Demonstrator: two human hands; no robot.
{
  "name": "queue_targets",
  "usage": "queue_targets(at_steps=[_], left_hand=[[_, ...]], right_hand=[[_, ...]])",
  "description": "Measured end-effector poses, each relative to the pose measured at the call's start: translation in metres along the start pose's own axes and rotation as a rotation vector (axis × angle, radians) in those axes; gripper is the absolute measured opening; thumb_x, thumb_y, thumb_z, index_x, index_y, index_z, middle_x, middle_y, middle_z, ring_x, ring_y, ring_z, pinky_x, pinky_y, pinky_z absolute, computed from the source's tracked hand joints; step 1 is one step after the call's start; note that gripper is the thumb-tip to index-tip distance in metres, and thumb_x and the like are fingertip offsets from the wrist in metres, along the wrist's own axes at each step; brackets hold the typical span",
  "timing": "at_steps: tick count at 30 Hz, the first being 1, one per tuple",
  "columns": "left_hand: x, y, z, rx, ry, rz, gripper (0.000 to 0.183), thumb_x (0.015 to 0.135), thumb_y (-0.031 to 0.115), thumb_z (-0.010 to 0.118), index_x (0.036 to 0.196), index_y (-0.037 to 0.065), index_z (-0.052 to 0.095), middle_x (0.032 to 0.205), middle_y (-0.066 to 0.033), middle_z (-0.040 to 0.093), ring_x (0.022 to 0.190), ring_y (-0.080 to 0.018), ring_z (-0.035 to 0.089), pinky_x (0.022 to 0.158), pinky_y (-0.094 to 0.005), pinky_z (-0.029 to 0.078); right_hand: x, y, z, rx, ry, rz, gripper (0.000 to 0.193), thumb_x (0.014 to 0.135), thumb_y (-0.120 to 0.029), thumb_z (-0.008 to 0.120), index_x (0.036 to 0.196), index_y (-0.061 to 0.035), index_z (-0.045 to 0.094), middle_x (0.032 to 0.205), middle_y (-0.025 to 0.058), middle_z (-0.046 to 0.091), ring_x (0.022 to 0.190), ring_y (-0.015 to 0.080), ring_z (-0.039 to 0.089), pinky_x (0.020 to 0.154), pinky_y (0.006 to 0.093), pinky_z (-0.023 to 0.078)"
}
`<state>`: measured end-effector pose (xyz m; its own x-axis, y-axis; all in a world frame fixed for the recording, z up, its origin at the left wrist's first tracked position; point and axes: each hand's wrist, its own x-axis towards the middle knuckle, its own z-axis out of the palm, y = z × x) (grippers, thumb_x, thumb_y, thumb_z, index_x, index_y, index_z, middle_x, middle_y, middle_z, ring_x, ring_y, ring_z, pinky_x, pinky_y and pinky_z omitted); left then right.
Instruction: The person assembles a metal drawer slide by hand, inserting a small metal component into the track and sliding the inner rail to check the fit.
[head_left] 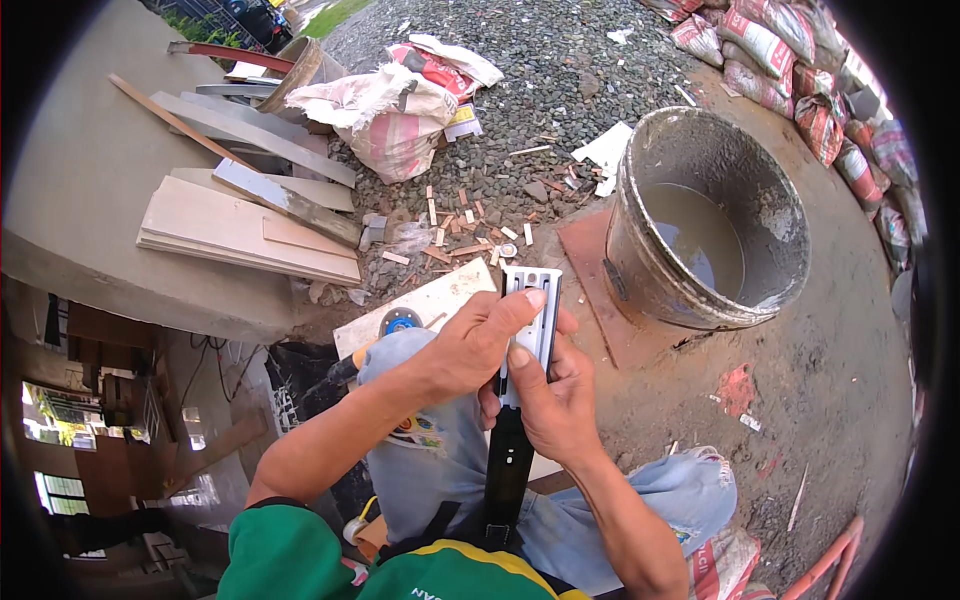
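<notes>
Both of my hands are closed round a drawer slide (510, 455), a long metal runner with a black lower length and a silver upper end. My left hand (478, 340) grips the silver end from the left, its thumb laid across the face. A little lower, my right hand (555, 398) holds the same slide from the right, thumb pressed on the front. The slide points away from me, its near end between my thighs. Beside my left knee lies a round blue disc (401, 321) on a pale board (455, 296).
A dirty bucket (628, 255) holding grey water stands at the right, by a brown flat board (585, 250). Wood planks (235, 225) lie on a ledge at the left. Small wood offcuts (465, 215) litter the gravel ahead. Filled sacks (760, 50) are piled far right.
</notes>
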<state>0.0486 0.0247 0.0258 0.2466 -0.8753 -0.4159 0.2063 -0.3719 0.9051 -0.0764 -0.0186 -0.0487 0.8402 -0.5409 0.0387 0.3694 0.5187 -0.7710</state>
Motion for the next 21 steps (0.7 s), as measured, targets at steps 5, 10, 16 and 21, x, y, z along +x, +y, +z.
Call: queue_targets(at_steps=[5, 10, 16, 21], left_hand=[[0.011, -0.007, 0.002, 0.119, -0.089, 0.060, 0.054, 0.100, 0.040, 0.039, 0.102, -0.006, 0.067, 0.088, -0.0132, 0.071, 0.048, -0.0105, 0.059, 0.035, -0.0220, 0.046], [0.024, -0.009, 0.000, 0.051, -0.093, 0.174, 0.037, 0.101, 0.030, 0.045, 0.096, -0.003, 0.062, 0.082, -0.0120, 0.069, 0.073, -0.0168, 0.067, 0.066, -0.0306, 0.055], [0.034, -0.011, -0.004, -0.311, -0.021, 0.214, 0.035, 0.101, 0.028, 0.044, 0.097, -0.004, 0.058, 0.077, -0.0107, 0.063, 0.066, -0.0199, 0.066, 0.061, -0.0323, 0.056], [0.038, -0.017, -0.011, -0.509, -0.152, 0.257, 0.030, 0.100, 0.025, 0.047, 0.107, -0.003, 0.054, 0.081, -0.0100, 0.060, 0.071, -0.0206, 0.064, 0.067, -0.0397, 0.058]], right_hand=[[-0.006, -0.007, 0.000, 0.068, 0.050, 0.003, 0.026, 0.099, -0.022, 0.056, 0.101, 0.0046, 0.054, 0.078, 0.0098, 0.062, 0.057, 0.0157, 0.063, 0.049, 0.0269, 0.052], [-0.002, -0.004, 0.002, 0.041, 0.246, 0.045, 0.035, 0.097, -0.031, 0.059, 0.097, 0.0038, 0.057, 0.075, 0.0139, 0.068, 0.062, 0.0216, 0.069, 0.054, 0.0322, 0.059], [-0.025, 0.003, 0.008, -0.045, 0.193, 0.447, 0.047, 0.101, -0.043, 0.046, 0.093, 0.0025, 0.053, 0.069, 0.0120, 0.064, 0.055, 0.0189, 0.065, 0.050, 0.0297, 0.054], [-0.025, 0.004, 0.017, -0.105, 0.145, 0.214, 0.057, 0.102, -0.052, 0.032, 0.092, 0.0011, 0.050, 0.064, 0.0123, 0.060, 0.050, 0.0181, 0.060, 0.046, 0.0293, 0.049]])
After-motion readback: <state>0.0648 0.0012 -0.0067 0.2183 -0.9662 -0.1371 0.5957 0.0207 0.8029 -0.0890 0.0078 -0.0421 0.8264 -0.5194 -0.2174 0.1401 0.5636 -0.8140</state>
